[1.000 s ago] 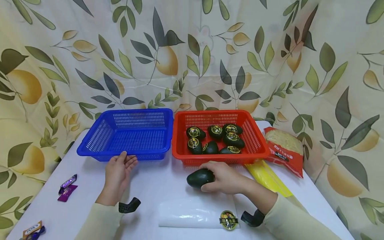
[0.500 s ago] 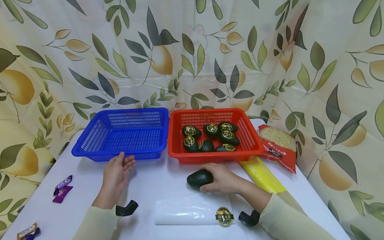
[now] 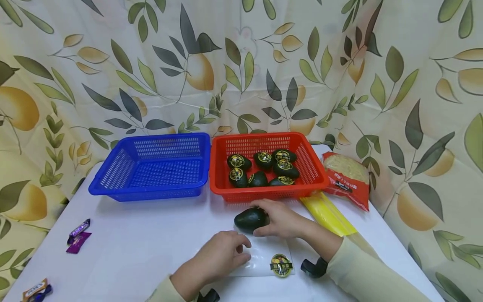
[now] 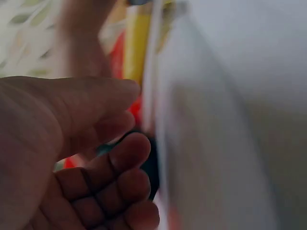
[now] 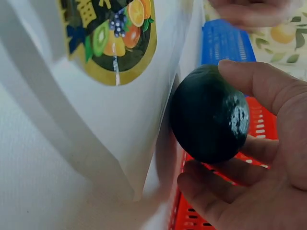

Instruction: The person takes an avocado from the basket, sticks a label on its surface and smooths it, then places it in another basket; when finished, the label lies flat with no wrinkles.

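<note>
My right hand (image 3: 265,218) grips a dark green avocado (image 3: 249,219) on the white table, just in front of the red basket (image 3: 264,193). The right wrist view shows thumb and fingers curled round that avocado (image 5: 208,115). My left hand (image 3: 243,251) lies with loosely curled fingers on the left part of a clear plastic bag (image 3: 264,259), which bears a round fruit sticker (image 3: 281,265). Nothing shows between the left hand's fingers (image 4: 120,158) in the blurred left wrist view. Several labelled avocados (image 3: 260,167) lie in the red basket.
A blue basket (image 3: 151,193) stands left of the red one. A red noodle packet (image 3: 345,178) and a yellow packet (image 3: 328,214) lie at the right. Wrapped sweets (image 3: 77,237) lie near the left edge, another (image 3: 35,289) at the front corner.
My left hand has left the blue basket's front and come right onto the plastic bag. The right hand still holds the avocado in about the same place.
</note>
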Demonstrator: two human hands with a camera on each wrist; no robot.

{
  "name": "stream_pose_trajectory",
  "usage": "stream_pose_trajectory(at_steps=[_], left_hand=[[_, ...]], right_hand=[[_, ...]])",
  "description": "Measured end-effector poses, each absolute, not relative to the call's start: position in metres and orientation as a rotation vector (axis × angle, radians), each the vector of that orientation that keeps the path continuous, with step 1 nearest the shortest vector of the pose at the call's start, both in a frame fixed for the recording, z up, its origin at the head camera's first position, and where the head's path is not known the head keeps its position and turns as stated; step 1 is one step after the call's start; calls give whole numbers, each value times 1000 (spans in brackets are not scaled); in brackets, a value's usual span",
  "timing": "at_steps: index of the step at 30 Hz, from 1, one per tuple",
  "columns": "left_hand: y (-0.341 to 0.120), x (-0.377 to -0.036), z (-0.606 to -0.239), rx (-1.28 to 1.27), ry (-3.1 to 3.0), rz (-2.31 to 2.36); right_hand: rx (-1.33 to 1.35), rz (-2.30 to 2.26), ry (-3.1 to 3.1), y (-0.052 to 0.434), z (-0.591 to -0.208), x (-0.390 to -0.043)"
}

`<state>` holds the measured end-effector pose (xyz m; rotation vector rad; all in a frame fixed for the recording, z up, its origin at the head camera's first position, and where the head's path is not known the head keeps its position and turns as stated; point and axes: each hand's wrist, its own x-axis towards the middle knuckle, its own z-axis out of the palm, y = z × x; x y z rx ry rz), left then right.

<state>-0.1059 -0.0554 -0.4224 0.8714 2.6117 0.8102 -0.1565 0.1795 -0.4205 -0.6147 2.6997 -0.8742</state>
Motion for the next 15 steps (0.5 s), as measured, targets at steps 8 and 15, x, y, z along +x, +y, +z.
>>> stream_pose_trajectory(at_steps=[8,15], left_hand=[[-16,-97,-445,991,2732,405],[-16,-99,-451,997,2726,445]], right_hand=[[-647,-860,2789,190,-415,-140],[-616,-799,2767,202,-404,-111]])
